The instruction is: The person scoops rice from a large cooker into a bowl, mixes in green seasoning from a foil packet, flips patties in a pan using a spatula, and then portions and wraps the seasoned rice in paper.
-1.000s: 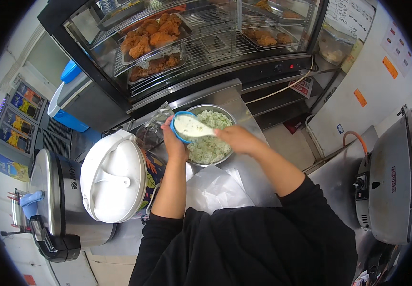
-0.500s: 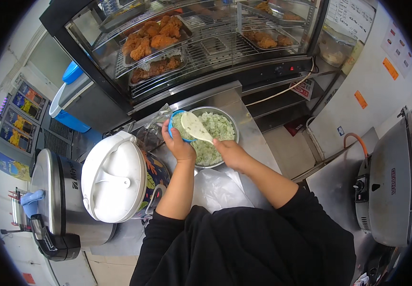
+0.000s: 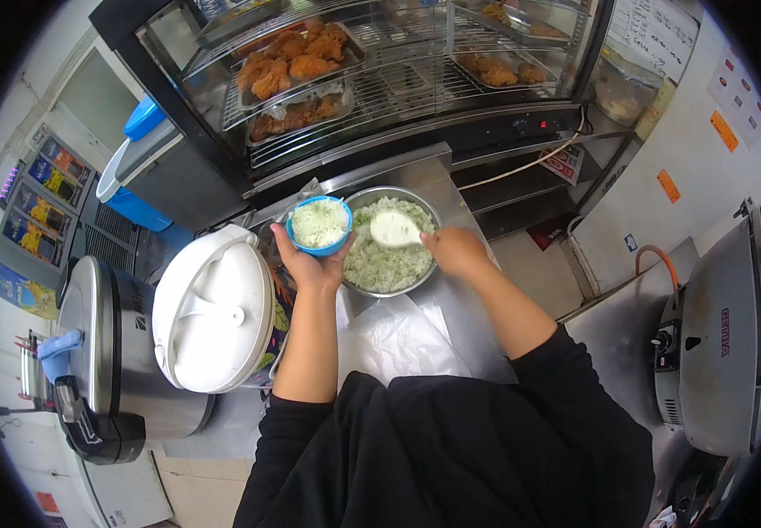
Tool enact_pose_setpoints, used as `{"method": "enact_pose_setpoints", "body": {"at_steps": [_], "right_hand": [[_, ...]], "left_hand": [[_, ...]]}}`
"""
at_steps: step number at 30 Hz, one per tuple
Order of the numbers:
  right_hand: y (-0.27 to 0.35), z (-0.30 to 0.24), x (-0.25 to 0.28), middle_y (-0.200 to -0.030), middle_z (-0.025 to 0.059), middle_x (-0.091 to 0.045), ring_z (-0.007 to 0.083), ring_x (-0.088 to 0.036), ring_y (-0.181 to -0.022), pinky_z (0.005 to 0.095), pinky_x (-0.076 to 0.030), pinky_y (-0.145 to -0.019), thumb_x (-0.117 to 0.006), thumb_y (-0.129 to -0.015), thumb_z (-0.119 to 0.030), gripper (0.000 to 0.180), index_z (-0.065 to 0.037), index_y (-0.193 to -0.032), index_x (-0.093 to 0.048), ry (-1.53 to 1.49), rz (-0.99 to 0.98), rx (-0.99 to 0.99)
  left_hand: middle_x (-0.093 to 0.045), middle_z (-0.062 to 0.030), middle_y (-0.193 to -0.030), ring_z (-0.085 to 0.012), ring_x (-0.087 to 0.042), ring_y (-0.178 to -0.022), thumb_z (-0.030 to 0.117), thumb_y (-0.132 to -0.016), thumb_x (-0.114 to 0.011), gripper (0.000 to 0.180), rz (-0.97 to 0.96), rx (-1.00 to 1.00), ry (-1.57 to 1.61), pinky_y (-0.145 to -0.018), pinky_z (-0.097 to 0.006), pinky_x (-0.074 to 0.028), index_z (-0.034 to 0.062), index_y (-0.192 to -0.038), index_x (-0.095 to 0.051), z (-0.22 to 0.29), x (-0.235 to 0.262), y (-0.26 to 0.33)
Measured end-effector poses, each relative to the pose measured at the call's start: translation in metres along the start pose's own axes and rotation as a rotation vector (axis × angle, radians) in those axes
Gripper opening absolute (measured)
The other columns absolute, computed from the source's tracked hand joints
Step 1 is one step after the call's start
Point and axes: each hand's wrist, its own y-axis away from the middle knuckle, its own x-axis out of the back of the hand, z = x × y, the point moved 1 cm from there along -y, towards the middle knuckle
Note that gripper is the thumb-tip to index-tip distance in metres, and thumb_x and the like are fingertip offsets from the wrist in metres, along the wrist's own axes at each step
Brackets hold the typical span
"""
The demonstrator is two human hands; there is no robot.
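Note:
Cupped in my left hand (image 3: 314, 267) is a small blue bowl (image 3: 293, 236), its fingers wrapped round the underside. Pale green rice (image 3: 319, 222) fills the bowl up to its rim. My right hand (image 3: 456, 251) grips the handle of a white rice paddle (image 3: 395, 229), whose blade is over the large metal bowl (image 3: 434, 214). Green-tinted shredded or grain food, looking like rice (image 3: 387, 267), heaps inside that metal bowl. The blue bowl is just left of the metal bowl's rim.
A white-lidded rice warmer (image 3: 213, 326) and a large steel cooker (image 3: 99, 352) stand left. Thin white plastic sheets (image 3: 402, 339) lie on the steel counter (image 3: 477, 321) before me. Behind rises a heated display case (image 3: 416, 132) with fried chicken (image 3: 297, 66). A grey appliance (image 3: 719, 334) is at right.
My left hand has moved left with the blue bowl, away from the metal bowl. The paddle has come off the blue bowl and moved right, over the metal bowl.

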Motion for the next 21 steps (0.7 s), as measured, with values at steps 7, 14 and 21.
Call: {"method": "enact_pose_setpoints", "body": {"at_steps": [7, 14, 21], "right_hand": [[0.033, -0.024, -0.02, -0.108, 0.0099, -0.05, 0.028, -0.046, -0.098, 0.0395, -0.038, -0.082, -0.042, -0.082, -0.04, 0.039, -0.01, -0.103, -0.055, -0.534, 0.093, 0.119], [0.098, -0.013, -0.042, -0.11, 0.0104, -0.051, 0.0279, -0.048, -0.101, 0.0469, -0.038, -0.083, -0.031, -0.075, -0.061, 0.062, -0.015, -0.113, -0.046, -1.804, -0.889, -0.126], [0.123, 0.035, -0.075, -0.114, 0.0093, -0.049, 0.0281, -0.048, -0.103, 0.0433, -0.042, -0.082, -0.04, -0.078, -0.049, 0.053, -0.013, -0.116, -0.044, -1.645, -0.755, -0.382]], "left_hand": [[-0.046, -0.0127, -0.117, -0.0322, -0.047, -0.104, 0.066, -0.074, -0.033, 0.074, -0.336, 0.203, 0.201, -0.086, -0.048, -0.039, 0.0071, -0.119, -0.039, -0.004, -0.014, 0.064], [-0.037, -0.0166, -0.124, -0.0344, -0.033, -0.113, 0.032, -0.081, -0.047, 0.047, -0.492, -0.473, -1.306, -0.095, -0.041, -0.026, 0.0023, -0.117, -0.039, 0.002, 0.044, 0.143], [-0.035, -0.0058, -0.128, -0.0307, -0.021, -0.123, 0.036, -0.076, -0.054, 0.042, -0.496, 0.222, -2.002, -0.093, -0.058, -0.016, 0.0165, -0.113, -0.049, -0.015, 0.144, 0.224]]}}
